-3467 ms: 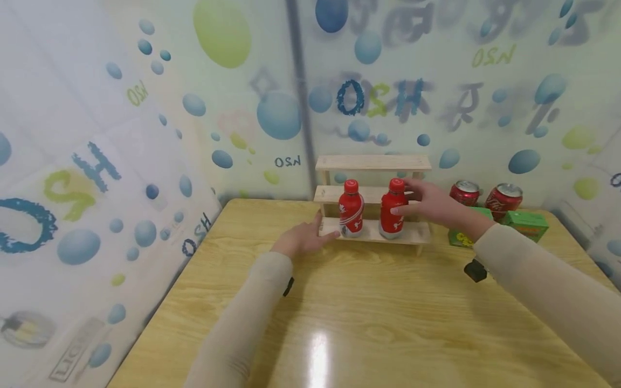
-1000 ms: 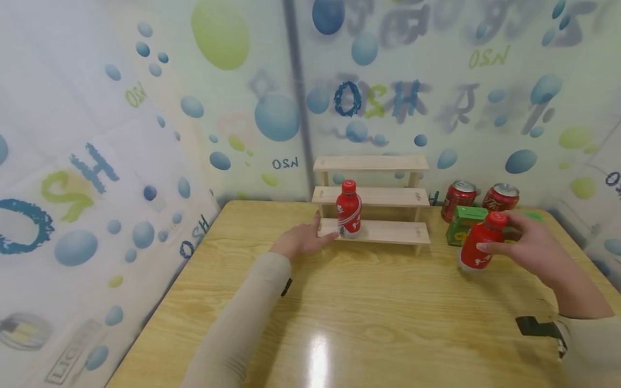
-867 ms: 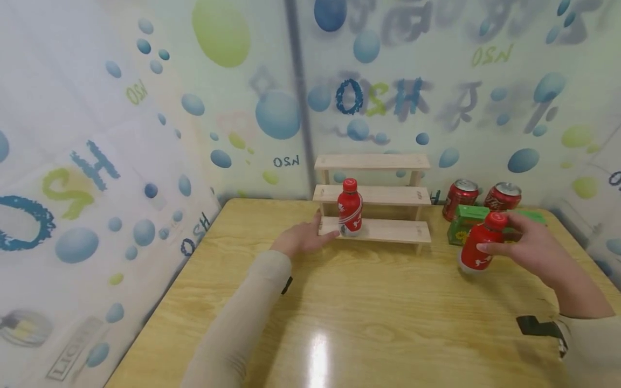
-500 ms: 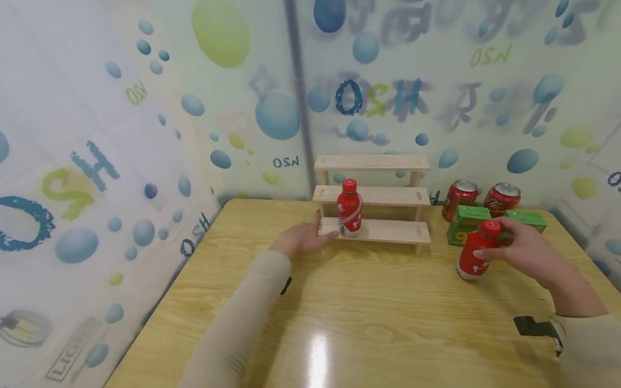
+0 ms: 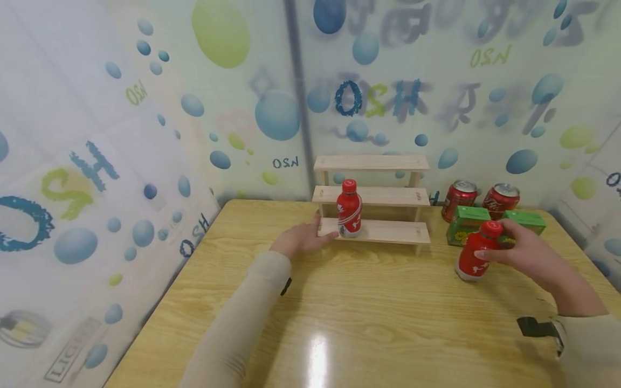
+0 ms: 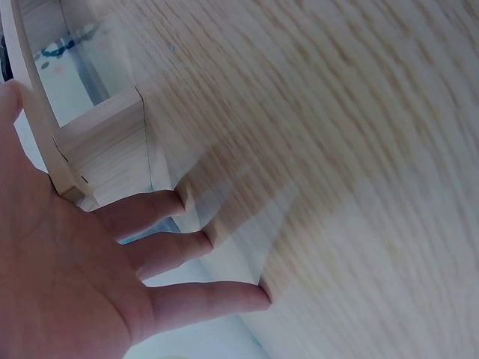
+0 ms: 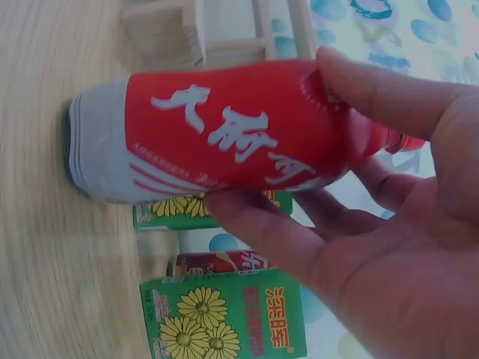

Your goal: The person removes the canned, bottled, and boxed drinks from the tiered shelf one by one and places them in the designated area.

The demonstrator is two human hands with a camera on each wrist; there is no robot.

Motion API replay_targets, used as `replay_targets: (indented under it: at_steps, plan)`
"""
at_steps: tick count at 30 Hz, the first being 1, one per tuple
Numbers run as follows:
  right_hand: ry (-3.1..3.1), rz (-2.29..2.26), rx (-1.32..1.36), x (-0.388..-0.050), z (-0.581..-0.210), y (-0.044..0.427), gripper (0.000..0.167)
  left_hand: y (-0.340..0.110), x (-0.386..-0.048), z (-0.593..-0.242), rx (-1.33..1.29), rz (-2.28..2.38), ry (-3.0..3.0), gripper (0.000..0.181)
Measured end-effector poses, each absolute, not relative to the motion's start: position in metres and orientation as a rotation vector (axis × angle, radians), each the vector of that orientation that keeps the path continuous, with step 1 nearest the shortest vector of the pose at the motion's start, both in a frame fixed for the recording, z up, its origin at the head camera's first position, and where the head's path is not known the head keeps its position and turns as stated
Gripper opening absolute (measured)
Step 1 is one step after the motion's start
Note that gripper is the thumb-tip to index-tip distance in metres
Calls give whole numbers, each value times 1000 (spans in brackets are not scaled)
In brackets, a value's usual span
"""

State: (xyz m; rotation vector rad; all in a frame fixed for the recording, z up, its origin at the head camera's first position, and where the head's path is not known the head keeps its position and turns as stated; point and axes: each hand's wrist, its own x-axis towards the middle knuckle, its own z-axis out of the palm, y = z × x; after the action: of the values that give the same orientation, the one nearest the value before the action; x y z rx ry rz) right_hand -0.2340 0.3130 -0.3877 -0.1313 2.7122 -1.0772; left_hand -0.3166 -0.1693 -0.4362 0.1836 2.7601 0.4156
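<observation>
My right hand (image 5: pixel 529 256) holds a red plastic drink bottle (image 5: pixel 474 256) with a grey-white base, thumb on one side and fingers on the other. The bottle is low over the table, in front of the green cartons; whether its base touches the wood I cannot tell. White lettering shows on its label in the right wrist view. A second red bottle (image 5: pixel 349 211) stands upright on the bottom step of a three-tier wooden shelf (image 5: pixel 388 231). My left hand (image 6: pixel 67 269) touches the shelf's left end, thumb along the front, with straight fingers reaching to the tabletop.
Two green flower-printed drink cartons (image 5: pixel 468 221) stand at the back right, with red soda cans (image 5: pixel 461 199) behind them. The shelf sits at the table's back edge, near the patterned curtain (image 5: pixel 364 118). Bare wooden tabletop (image 5: pixel 349 302) spreads in front.
The right hand has carried one bottle from the shelf's bottom step rightward, then lowered it toward the table in front of the cartons. The left hand has stayed at the shelf's left end.
</observation>
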Motion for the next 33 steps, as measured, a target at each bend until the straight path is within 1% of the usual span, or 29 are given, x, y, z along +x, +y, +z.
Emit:
replay_targets:
  at_steps: [9,18,21,24,27,33]
  plan:
    - [2622,-1197,-198,-237,-394,315,86,-171,-317,-435,188,422,2761,114]
    - [2634,-1167,-224,-237,-397,318,85,-170,-317,-437,194,436,2753,114]
    - [2680,-1122,-253,-232,-394,320,89,-168,-318,-436,196,442,2751,115]
    - [2731,-1040,-263,-228,-381,316,101,-167,-318,-437,202,438,2754,114]
    - [2809,-933,-262,-225,-359,305,110,-168,-318,-437,201,428,2767,113]
    - [2892,-840,-315,-228,-305,268,110,-169,-318,-437,184,430,2773,112]
